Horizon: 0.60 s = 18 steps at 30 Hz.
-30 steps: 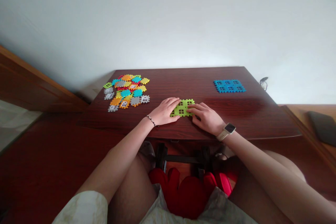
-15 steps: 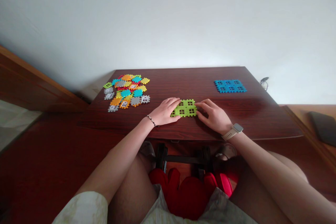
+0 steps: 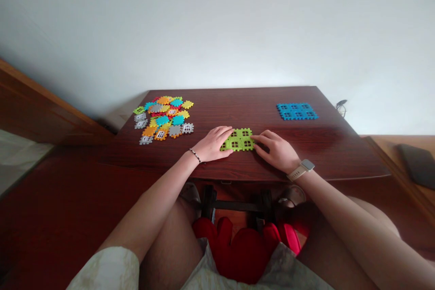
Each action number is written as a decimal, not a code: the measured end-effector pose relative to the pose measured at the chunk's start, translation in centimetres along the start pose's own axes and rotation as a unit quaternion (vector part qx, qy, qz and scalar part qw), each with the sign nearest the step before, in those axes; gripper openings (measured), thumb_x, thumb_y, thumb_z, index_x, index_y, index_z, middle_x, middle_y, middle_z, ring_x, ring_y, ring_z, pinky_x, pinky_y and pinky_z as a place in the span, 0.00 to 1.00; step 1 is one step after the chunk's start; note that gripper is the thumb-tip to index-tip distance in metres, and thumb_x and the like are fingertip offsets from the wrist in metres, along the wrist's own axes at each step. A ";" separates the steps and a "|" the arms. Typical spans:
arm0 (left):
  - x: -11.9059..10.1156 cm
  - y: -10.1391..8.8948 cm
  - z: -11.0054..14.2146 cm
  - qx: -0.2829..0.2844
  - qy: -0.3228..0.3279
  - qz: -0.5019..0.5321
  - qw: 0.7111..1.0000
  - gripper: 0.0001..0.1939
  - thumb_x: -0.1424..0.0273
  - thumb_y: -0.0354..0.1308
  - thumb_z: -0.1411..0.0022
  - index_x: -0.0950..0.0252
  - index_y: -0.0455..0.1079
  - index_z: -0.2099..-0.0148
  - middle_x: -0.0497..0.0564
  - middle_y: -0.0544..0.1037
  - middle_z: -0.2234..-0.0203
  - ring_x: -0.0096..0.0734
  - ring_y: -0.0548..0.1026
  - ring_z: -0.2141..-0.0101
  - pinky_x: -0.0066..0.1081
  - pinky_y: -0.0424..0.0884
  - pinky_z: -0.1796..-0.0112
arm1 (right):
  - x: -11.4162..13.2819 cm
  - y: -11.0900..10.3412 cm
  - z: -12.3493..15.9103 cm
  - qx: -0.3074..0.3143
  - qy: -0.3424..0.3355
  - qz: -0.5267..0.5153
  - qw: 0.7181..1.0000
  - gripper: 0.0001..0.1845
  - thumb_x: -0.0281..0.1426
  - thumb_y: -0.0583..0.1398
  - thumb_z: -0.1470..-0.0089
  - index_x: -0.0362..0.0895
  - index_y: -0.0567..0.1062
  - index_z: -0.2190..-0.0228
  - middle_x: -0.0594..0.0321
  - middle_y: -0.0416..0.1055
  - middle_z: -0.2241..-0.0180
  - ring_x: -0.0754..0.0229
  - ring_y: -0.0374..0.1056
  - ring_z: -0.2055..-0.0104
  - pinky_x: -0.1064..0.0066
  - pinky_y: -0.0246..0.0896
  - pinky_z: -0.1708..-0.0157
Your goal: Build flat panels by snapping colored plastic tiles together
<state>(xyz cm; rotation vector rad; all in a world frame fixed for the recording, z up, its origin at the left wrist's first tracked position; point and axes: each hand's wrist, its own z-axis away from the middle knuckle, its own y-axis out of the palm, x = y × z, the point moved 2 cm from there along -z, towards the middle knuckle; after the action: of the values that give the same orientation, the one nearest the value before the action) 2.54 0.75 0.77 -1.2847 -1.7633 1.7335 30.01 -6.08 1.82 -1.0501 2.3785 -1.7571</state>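
At the left of the wooden table (image 3: 238,99), a loose pile of colored plastic tiles (image 3: 165,118) is lying near you. Your left hand (image 3: 213,144) is resting flat and open, with its fingers over the left edge of the green joined tiles (image 3: 238,139). These tiles are looking light and stiff, so the notched edges are the good place for holding. Your right hand (image 3: 276,151) is curving, fingertips at the right edge; I cannot tell if it is pinching. Farther right, a blue tile panel (image 3: 297,111) is lying well apart.

A loose heap of multicoloured plastic interlocking tiles (image 3: 163,118) lies on the left of the dark-red wooden desk (image 3: 238,99), a flat blue plastic tile panel (image 3: 297,111) on the right, and a flat green plastic tile panel (image 3: 239,139) between the 2, nearer the front edge.
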 end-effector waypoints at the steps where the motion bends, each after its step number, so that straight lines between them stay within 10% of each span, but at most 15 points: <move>1: 0.0 0.0 0.0 0.000 0.001 -0.001 1.000 0.39 0.55 0.59 0.28 0.67 0.56 0.24 0.66 0.61 0.26 0.54 0.59 0.26 0.53 0.56 0.26 | 0.0 0.0 0.0 0.000 -0.001 0.001 1.000 0.19 0.38 0.58 0.28 0.48 0.79 0.42 0.52 0.77 0.53 0.46 0.76 0.52 0.54 0.76 0.49; 18: 0.0 0.0 0.1 -0.001 0.003 0.001 1.000 0.38 0.55 0.59 0.27 0.65 0.56 0.23 0.65 0.61 0.26 0.55 0.58 0.26 0.54 0.56 0.26 | 0.2 0.0 0.1 0.004 0.003 0.019 1.000 0.19 0.39 0.58 0.28 0.48 0.81 0.43 0.52 0.77 0.55 0.47 0.77 0.53 0.56 0.76 0.53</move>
<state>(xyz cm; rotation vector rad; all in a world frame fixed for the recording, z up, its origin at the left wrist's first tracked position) 2.49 0.74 0.75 -1.2926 -1.7618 1.7268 29.92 -6.22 1.87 -0.9923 2.3764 -1.7581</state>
